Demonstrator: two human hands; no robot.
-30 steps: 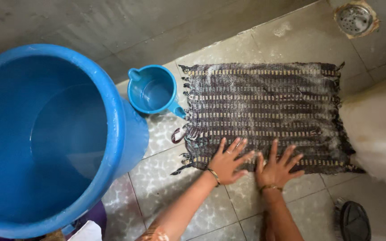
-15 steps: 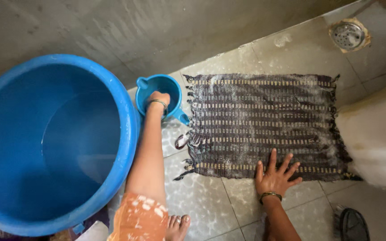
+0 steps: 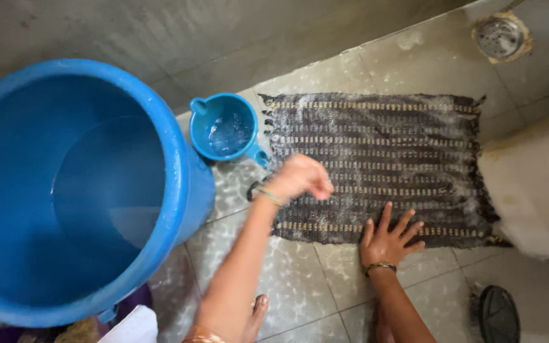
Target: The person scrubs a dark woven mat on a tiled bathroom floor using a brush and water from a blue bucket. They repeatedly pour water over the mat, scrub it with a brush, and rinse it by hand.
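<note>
So the striped woven mat (image 3: 376,168) lies flat and soapy on the tiled floor (image 3: 287,286), right next to a small blue mug (image 3: 223,130) with water in it and a big blue bucket (image 3: 77,190). Right hand (image 3: 389,240) is open, fingers spread, pressing on the mat's near edge. Left hand (image 3: 300,178) is over the mat's left end, fingers curled loosely, not gripping anything. Floor drain (image 3: 500,37) sits up in the far corner.

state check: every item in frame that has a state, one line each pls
Bucket: upright, partly filled with water.
Mug: upright, a little water inside.
Mat: flat on the tiles, wet, soapy.
Left hand: cupped over the mat's left edge.
Right hand: fingers spread, pressed on the mat's near edge.
Floor drain: covered by its strainer.
</note>
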